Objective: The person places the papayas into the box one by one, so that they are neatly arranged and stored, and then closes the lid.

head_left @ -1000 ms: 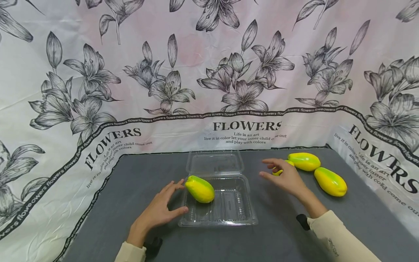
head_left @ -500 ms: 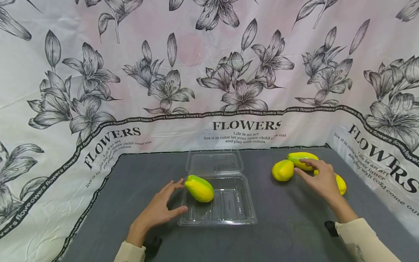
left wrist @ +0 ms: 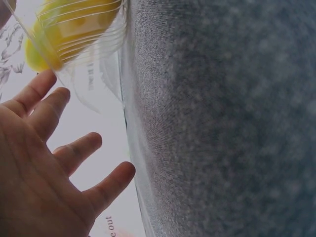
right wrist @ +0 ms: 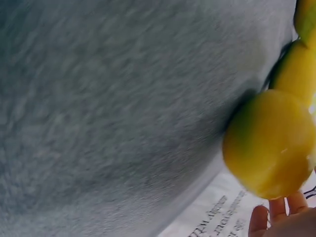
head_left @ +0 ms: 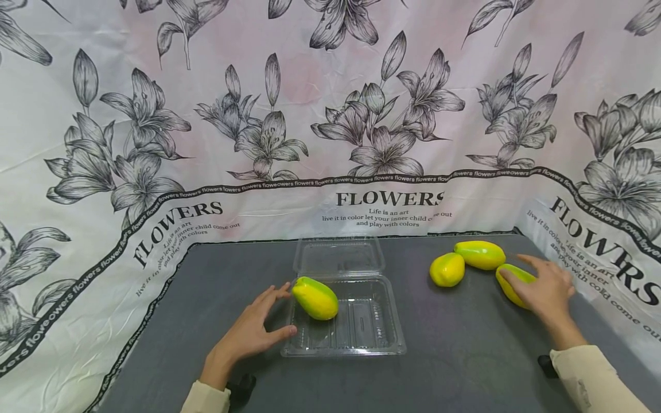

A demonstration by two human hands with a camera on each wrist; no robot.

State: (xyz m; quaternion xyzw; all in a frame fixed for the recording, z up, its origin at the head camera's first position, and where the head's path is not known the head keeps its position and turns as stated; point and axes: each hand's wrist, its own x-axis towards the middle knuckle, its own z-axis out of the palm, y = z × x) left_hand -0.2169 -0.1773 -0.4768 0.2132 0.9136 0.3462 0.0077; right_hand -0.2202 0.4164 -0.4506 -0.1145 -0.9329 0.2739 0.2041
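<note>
My left hand [head_left: 253, 324] rests beside a clear plastic clamshell container [head_left: 361, 347], fingers spread, with fingertips by its left rim. Inside the container lies a yellow-green papaya [head_left: 316, 299], leaning on the left wall; the left wrist view also shows this papaya [left wrist: 74, 29] through the plastic. At the right, my right hand [head_left: 549, 289] reaches around another papaya [head_left: 511, 285], thumb over its near side and fingers spread beyond its far side. In the right wrist view, fingers [right wrist: 277, 210] show just past that papaya [right wrist: 271, 145]; firm contact cannot be made out.
Two more papayas, a nearer one [head_left: 447, 270] and a farther one [head_left: 480, 254], lie close together on the grey table [head_left: 454, 355]. The container's open lid [head_left: 338, 256] lies back toward the flower-printed curtain [head_left: 289, 149] behind the table.
My right hand has moved rightward from beside the nearer left papaya, past the back one, to the rightmost papaya. The left hand and the container have stayed in place.
</note>
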